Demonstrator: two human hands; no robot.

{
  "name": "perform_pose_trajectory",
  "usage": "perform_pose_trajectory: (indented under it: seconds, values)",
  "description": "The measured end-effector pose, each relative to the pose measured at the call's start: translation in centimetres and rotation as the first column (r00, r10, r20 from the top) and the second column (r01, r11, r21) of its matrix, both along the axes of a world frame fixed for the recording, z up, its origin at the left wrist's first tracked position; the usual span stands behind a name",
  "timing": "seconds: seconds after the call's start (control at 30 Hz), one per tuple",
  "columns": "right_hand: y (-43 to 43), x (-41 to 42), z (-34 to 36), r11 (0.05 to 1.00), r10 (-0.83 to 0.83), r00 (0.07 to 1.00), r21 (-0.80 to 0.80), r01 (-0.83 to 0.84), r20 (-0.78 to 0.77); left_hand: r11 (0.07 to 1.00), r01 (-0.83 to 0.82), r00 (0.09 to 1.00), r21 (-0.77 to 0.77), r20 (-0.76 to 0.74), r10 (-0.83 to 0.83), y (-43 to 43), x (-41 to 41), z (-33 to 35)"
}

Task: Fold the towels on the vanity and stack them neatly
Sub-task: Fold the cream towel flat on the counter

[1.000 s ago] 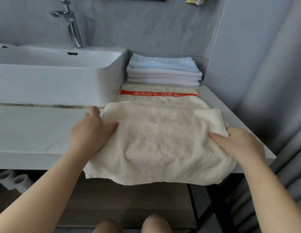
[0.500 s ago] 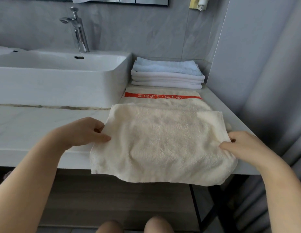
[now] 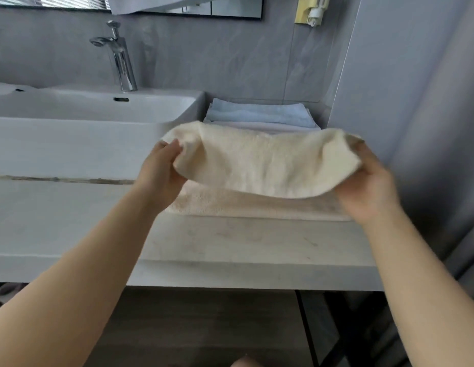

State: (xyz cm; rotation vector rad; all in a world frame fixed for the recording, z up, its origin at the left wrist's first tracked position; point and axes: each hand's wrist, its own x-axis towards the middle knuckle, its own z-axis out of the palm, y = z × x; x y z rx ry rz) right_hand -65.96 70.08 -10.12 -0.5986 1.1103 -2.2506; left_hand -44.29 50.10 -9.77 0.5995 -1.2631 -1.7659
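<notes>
A folded cream towel point(image 3: 259, 162) hangs in the air above the vanity, sagging in the middle. My left hand point(image 3: 161, 173) grips its left end and my right hand point(image 3: 368, 181) grips its right end. Beneath it a second cream towel point(image 3: 246, 205) lies flat on the white counter point(image 3: 230, 245). Behind, against the wall, sits a stack of folded towels point(image 3: 259, 115) with a pale blue one on top; the lifted towel hides the stack's lower layers.
A white basin point(image 3: 93, 128) with a chrome tap point(image 3: 119, 56) fills the left of the counter. Grey walls close in behind and on the right. A yellow and white holder point(image 3: 310, 9) hangs high on the wall.
Both hands took hold of the towel's ends and lifted it off the counter's front edge, up and back toward the stack. The towel underneath is now uncovered at the front.
</notes>
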Motion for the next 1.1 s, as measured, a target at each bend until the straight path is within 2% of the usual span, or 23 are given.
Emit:
perform_pose_trajectory:
  seconds: [0.03,0.07,0.1,0.13,0.17,0.2,0.23,0.3,0.37,0.5,0.6,0.67,0.7,0.77,0.87,0.93,1.0,1.03,1.07,1.1]
  values:
    - [-0.8,-0.1,-0.6,0.993,-0.052,0.992,0.103,0.064,-0.112,0.997,0.015,0.995,-0.08,0.103,-0.007,-0.7,-0.7,-0.9]
    - [-1.6,-0.3,-1.7,0.96,-0.082,0.963,0.238,0.146,-0.257,0.979,0.063,0.958,-0.195,0.286,-0.005,-1.2,-1.2,-1.9]
    - [-2.1,-0.6,-2.7,0.899,-0.086,0.913,0.364,0.243,-0.398,0.941,0.144,0.872,-0.307,0.489,0.026,-1.7,-1.6,-3.0]
    - [-2.5,-0.8,-3.7,0.829,-0.083,0.867,0.449,0.334,-0.491,0.86,0.216,0.739,-0.463,0.653,0.166,-2.2,-1.9,-4.2]
    - [-2.7,-0.8,-4.2,0.755,-0.051,0.826,0.519,0.4,-0.561,0.746,0.306,0.582,-0.591,0.737,0.344,-2.5,-2.2,-5.0]
    - [-2.8,-0.8,-4.6,0.679,-0.015,0.774,0.561,0.473,-0.633,0.627,0.405,0.467,-0.665,0.74,0.484,-2.2,-2.3,-5.4]
    - [-2.7,-0.5,-4.6,0.619,0.03,0.722,0.58,0.53,-0.691,0.538,0.479,0.416,-0.694,0.719,0.557,-1.9,-2.4,-5.6]
    - [-2.5,-0.1,-4.6,0.592,0.084,0.658,0.568,0.571,-0.749,0.523,0.496,0.411,-0.693,0.718,0.563,-1.7,-2.4,-5.2]
    - [-2.0,0.3,-4.4,0.594,0.122,0.626,0.562,0.576,-0.77,0.568,0.471,0.424,-0.675,0.737,0.526,-1.8,-1.8,-4.6]
    - [-0.4,0.9,-4.0,0.545,0.28,0.567,0.615,0.57,-0.774,0.561,0.497,0.423,-0.662,0.749,0.51,-0.2,0.3,-3.8]
    - [1.2,1.3,-3.5,0.512,0.413,0.502,0.65,0.561,-0.759,0.585,0.513,0.37,-0.628,0.777,0.51,0.8,1.8,-3.0]
    - [1.6,1.3,-2.9,0.489,0.445,0.518,0.682,0.543,-0.731,0.622,0.476,0.406,-0.621,0.783,0.471,1.1,1.9,-1.8]
    - [1.5,1.2,-2.6,0.506,0.432,0.541,0.69,0.518,-0.722,0.658,0.422,0.463,-0.624,0.772,0.436,1.2,1.7,-1.1]
    - [1.0,1.1,-1.8,0.6,0.351,0.599,0.664,0.446,-0.72,0.766,0.266,0.618,-0.585,0.714,0.33,1.3,0.9,0.3]
    - [-0.2,0.8,-0.2,0.729,0.106,0.738,0.557,0.399,-0.667,0.951,0.069,0.831,-0.301,0.544,0.112,0.9,-0.9,2.0]
    - [-1.3,0.2,0.7,0.797,-0.081,0.811,0.451,0.403,-0.58,1.0,0.004,0.961,-0.008,0.278,-0.002,0.2,-1.9,3.0]
    - [-2.7,-0.6,1.7,0.866,-0.221,0.883,0.332,0.373,-0.415,0.978,0.059,0.997,0.199,-0.054,-0.049,-1.2,-2.9,3.5]
    - [-3.5,-1.0,2.2,0.897,-0.241,0.913,0.285,0.339,-0.329,0.972,0.101,0.986,0.212,-0.152,-0.069,-1.8,-3.5,3.5]
    - [-4.4,-1.8,2.2,0.916,-0.228,0.934,0.264,0.301,-0.276,0.979,0.117,0.984,0.169,-0.15,-0.091,-2.4,-4.2,3.3]
    - [-5.2,-2.4,2.1,0.921,-0.19,0.945,0.286,0.266,-0.266,0.99,0.115,0.992,0.081,-0.062,-0.11,-2.8,-4.9,2.8]
